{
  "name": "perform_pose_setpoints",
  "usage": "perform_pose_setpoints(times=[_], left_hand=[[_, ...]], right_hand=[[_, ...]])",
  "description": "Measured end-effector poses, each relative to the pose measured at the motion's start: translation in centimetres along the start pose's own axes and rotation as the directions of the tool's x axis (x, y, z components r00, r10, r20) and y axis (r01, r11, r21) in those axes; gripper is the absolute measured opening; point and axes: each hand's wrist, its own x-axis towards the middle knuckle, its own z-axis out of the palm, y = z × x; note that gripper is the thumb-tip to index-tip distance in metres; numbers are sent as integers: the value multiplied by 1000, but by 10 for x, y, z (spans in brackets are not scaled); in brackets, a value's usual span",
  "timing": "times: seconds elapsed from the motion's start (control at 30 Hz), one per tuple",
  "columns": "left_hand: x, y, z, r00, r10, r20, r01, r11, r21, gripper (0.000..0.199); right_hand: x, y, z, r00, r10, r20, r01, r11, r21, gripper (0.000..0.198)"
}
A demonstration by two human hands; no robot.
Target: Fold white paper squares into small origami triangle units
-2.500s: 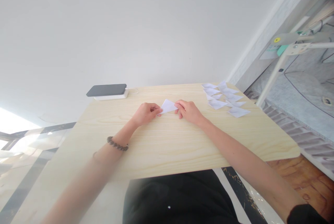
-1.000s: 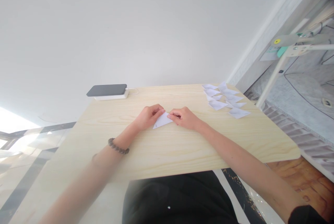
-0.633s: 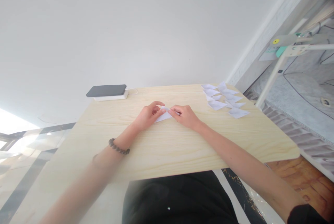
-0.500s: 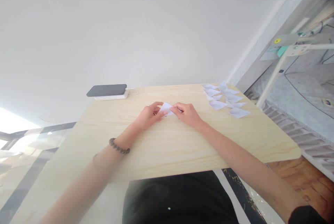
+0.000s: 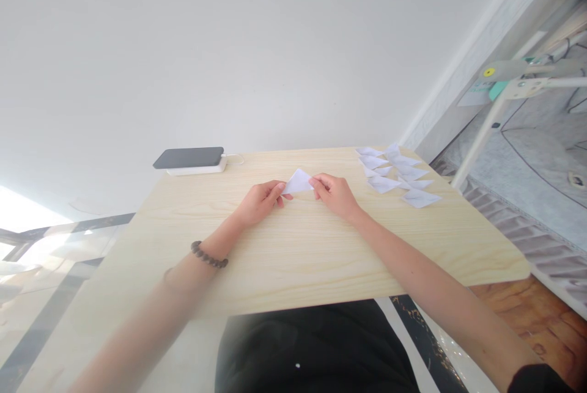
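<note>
Between my hands is a small folded piece of white paper, roughly triangular with its peak pointing away from me. My left hand pinches its left corner between thumb and fingers. At the opposite corner, my right hand grips the paper the same way. Both hands are just over the middle of the wooden table. My fingertips cover the two lower corners of the paper.
Several folded white paper pieces lie in two rows at the table's back right. A dark phone rests on a white block at the back left, with a white cable. A wall rises behind the table.
My hands have drawn apart to the corners of the paper, uncovering more of it. The paper now shows as a wider triangle, peak upward. The phone and the other papers stay put.
</note>
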Motion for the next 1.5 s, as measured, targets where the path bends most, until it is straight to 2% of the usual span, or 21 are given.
perform_pose_setpoints(times=[0.23,0.47,0.67,0.8,0.97,1.07,1.17,1.33,1.5], left_hand=[[1,-4,2,1000,-18,3,18,1000,-15,36],[0,1,3,999,-1,-52,5,997,74,30],[0,1,4,998,58,-4,-56,983,172,31],[0,0,4,995,95,-35,-74,917,392,30],[0,-2,7,972,227,-60,-133,743,656,27],[1,-7,10,943,329,-55,-193,673,714,22],[3,-10,10,928,369,-46,-206,612,763,21],[3,-4,8,954,299,-9,-166,553,816,28],[2,-1,7,961,276,5,-173,588,790,24]], right_hand=[[0,1,-2,1000,-27,-1,27,999,-25,34],[-1,-1,-2,998,-55,16,56,997,-50,32],[-1,0,-4,998,-52,34,52,999,-16,33],[-2,-1,-3,996,-54,69,54,999,-7,34],[-2,0,-3,996,-46,81,46,999,-1,34],[-2,1,-2,995,-45,89,45,999,0,34],[-2,1,-2,994,-42,100,40,999,22,35],[-2,2,-3,996,-28,82,25,999,44,33],[-1,3,-4,997,-67,46,66,998,13,33]])
